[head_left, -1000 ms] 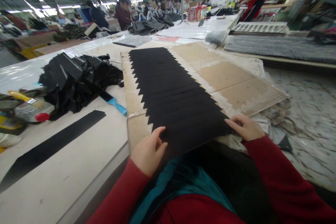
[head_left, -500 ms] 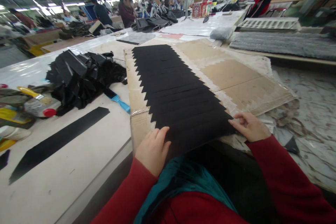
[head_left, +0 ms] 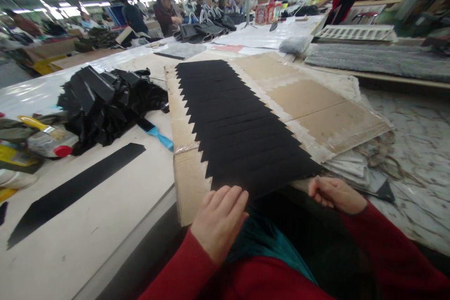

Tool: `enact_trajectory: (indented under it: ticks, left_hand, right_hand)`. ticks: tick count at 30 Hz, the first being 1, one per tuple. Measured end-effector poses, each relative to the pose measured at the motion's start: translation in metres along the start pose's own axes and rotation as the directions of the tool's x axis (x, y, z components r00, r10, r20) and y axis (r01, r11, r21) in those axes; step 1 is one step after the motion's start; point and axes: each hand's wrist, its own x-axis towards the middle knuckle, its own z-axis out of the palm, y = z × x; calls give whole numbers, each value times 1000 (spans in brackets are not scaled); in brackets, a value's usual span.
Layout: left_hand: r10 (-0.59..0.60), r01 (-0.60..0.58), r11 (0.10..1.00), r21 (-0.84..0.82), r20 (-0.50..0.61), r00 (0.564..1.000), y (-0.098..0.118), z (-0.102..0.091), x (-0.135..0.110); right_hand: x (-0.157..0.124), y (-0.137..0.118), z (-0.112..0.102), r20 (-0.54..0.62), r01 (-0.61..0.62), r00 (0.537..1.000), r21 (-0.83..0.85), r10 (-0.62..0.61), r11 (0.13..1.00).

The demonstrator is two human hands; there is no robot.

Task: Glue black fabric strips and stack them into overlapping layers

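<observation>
A long row of overlapping black strips [head_left: 235, 122] lies fanned out on a sheet of brown cardboard [head_left: 309, 103] on the table. My left hand [head_left: 220, 218] rests flat, fingers stretched out, on the near left end of the row. My right hand [head_left: 333, 193] sits at the near right corner with its fingers curled against the cardboard edge; what they grip, if anything, is hidden. Both arms wear red sleeves.
A single black strip [head_left: 77, 187] lies on the white table [head_left: 116, 225] to the left. Behind it are a heap of black pieces [head_left: 105, 101], a blue-handled tool [head_left: 156, 134] and bottles and brushes [head_left: 42, 138]. Other people work at far tables. Grey sheets [head_left: 379, 58] lie right.
Both hands slid back toward me along the near end of the row. The left hand flattened its fingers; the right dropped off the strips to the cardboard's near edge.
</observation>
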Motion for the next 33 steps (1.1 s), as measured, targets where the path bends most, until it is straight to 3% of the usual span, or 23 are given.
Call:
enact_trajectory:
  ticks: [1,3,6,11,15,20,22,28,33]
  left_hand:
    - [15,-15,1000,19,6,1000,4,3,-2]
    - [24,-25,997,69,13,1000,8,11,-4]
    - [-6,4,989,146,14,1000,8,22,-6]
    - [66,-52,976,213,-63,996,1,26,-3]
    - [124,-99,966,237,-93,988,-1,25,1]
    - [170,-110,973,205,-305,937,-5,27,8]
    - [202,-136,969,208,-339,919,-7,23,12]
    - [230,-154,959,236,-340,912,-7,-5,22]
    - [213,-160,952,259,-188,959,-6,-34,32]
  right_hand:
    - [1,3,5,98,-60,994,61,54,996]
    - [8,7,13,185,-179,973,207,141,962]
    - [21,8,23,112,-249,968,459,223,853]
    - [35,8,33,-17,-157,971,704,237,693]
    - [41,12,41,-116,-60,965,775,234,629]
    - [43,14,47,-193,12,953,793,233,609]
    - [43,12,47,-204,28,952,799,227,600]
    - [44,4,35,-199,76,967,818,158,571]
    - [45,-13,16,-146,55,981,839,127,541]
